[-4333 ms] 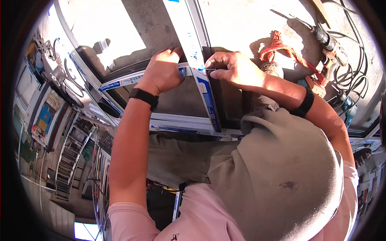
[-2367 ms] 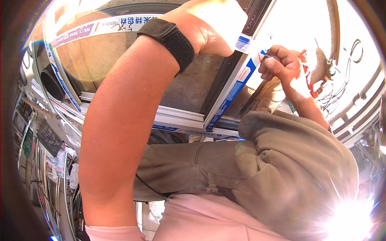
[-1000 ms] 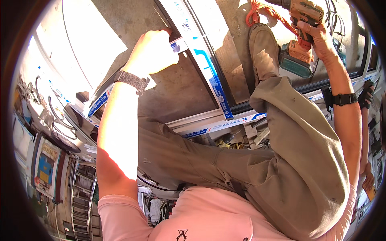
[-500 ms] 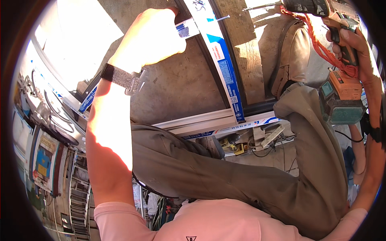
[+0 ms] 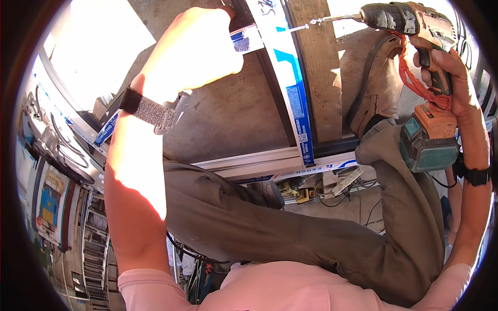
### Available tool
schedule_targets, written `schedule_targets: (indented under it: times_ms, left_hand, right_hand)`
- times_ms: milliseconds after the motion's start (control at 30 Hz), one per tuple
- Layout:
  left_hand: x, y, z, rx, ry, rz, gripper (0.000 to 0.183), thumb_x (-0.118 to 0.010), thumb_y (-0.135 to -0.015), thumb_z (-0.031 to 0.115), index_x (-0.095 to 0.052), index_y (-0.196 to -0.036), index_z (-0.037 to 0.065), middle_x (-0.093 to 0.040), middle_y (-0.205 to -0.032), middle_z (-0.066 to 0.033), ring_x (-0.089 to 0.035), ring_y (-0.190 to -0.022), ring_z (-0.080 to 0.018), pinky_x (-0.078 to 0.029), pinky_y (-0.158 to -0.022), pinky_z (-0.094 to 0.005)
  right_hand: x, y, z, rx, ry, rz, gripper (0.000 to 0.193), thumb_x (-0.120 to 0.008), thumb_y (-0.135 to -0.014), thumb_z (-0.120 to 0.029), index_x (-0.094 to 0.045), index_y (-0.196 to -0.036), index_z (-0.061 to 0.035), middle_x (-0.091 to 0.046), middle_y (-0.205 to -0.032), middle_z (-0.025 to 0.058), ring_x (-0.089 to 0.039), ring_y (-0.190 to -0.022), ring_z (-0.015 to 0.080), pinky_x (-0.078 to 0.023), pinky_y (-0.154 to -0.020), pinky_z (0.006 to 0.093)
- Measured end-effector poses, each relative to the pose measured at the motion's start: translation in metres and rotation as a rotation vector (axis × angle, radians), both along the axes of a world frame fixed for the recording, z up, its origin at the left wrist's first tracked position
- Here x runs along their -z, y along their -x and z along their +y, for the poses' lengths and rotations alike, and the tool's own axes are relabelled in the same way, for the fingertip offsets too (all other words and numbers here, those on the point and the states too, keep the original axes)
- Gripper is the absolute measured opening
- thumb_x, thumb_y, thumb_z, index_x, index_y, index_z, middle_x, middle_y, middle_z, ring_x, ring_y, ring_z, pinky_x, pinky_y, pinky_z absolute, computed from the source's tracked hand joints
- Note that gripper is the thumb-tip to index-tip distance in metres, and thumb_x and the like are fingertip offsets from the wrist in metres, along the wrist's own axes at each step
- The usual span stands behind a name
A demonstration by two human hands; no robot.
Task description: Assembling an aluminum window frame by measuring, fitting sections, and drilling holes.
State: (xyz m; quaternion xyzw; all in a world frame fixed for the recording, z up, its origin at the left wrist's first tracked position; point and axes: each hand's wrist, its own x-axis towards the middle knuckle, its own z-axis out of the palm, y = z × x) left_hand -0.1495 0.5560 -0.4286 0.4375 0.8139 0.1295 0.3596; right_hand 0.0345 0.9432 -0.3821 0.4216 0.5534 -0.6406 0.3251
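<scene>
My right hand [image 5: 452,78] is wrapped round the handle of an orange-and-black cordless drill [image 5: 433,33], whose dark battery hangs below. Its long driver bit [image 5: 337,18] points left, with the tip close to the head of a screw [image 5: 298,28]. That screw sticks out sideways from the upright frame bar [image 5: 291,78], which wears blue-and-white film. My left hand [image 5: 205,49], washed out by sunlight, is closed on the short crosspiece [image 5: 248,40] that meets this bar from the left. Its fingertips are hidden.
A wooden board [image 5: 322,78] lies right of the bar, beside my shoe [image 5: 376,83]. The lower frame rail [image 5: 254,160] runs past my bent leg [image 5: 290,223]. Beyond it lie cables and a yellow tool [image 5: 306,194]. A ladder [image 5: 96,249] is at the left.
The drill has moved left and slightly down, bringing its bit tip near the screw head. My left hand keeps its hold on the crosspiece.
</scene>
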Motion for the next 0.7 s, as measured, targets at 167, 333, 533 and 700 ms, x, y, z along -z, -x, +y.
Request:
schedule_targets:
  times_ms: [167, 333, 533, 700]
  left_hand:
    - [-0.008, -0.003, 0.011, -0.014, 0.056, -0.056, 0.045, -0.073, -0.065, 0.016, -0.063, -0.105, -0.004, -0.063, -0.078, -0.0206, -0.063, -0.07, -0.0334, -0.053, -0.067, -0.0385]
    - [-0.01, -0.003, 0.02, -0.092, 0.185, -0.146, 0.041, -0.071, -0.065, 0.011, -0.063, -0.103, -0.004, -0.064, -0.079, -0.0179, -0.064, -0.071, -0.0303, -0.054, -0.068, -0.0353]
    - [-0.02, -0.004, 0.028, -0.094, 0.262, -0.055, 0.036, -0.072, -0.067, 0.011, -0.064, -0.1, -0.001, -0.066, -0.081, -0.0181, -0.066, -0.072, -0.03, -0.055, -0.07, -0.0354]
    - [-0.012, -0.004, 0.023, -0.088, 0.265, -0.06, 0.035, -0.072, -0.068, 0.011, -0.064, -0.1, 0.0, -0.066, -0.081, -0.0178, -0.066, -0.073, -0.0305, -0.055, -0.071, -0.0361]
  right_hand:
    - [-0.001, -0.002, -0.004, 0.014, 0.032, 0.059, 0.041, -0.066, -0.089, -0.032, -0.063, -0.112, 0.0011, -0.069, -0.091, 0.0057, -0.062, -0.066, 0.0066, -0.052, -0.053, 0.0202]
    - [0.002, -0.001, -0.012, 0.021, 0.083, 0.064, 0.043, -0.066, -0.089, -0.03, -0.061, -0.117, 0.0026, -0.069, -0.092, 0.0076, -0.061, -0.065, 0.0062, -0.051, -0.052, 0.0178]
    - [0.008, -0.004, -0.004, -0.03, 0.033, 0.022, 0.042, -0.066, -0.088, -0.035, -0.064, -0.109, 0.001, -0.068, -0.091, 0.0061, -0.06, -0.063, 0.006, -0.053, -0.052, 0.0217]
    - [0.01, -0.005, -0.005, 0.003, 0.064, 0.02, 0.041, -0.066, -0.088, -0.035, -0.064, -0.109, 0.0005, -0.068, -0.092, 0.0058, -0.06, -0.064, 0.0051, -0.053, -0.052, 0.02]
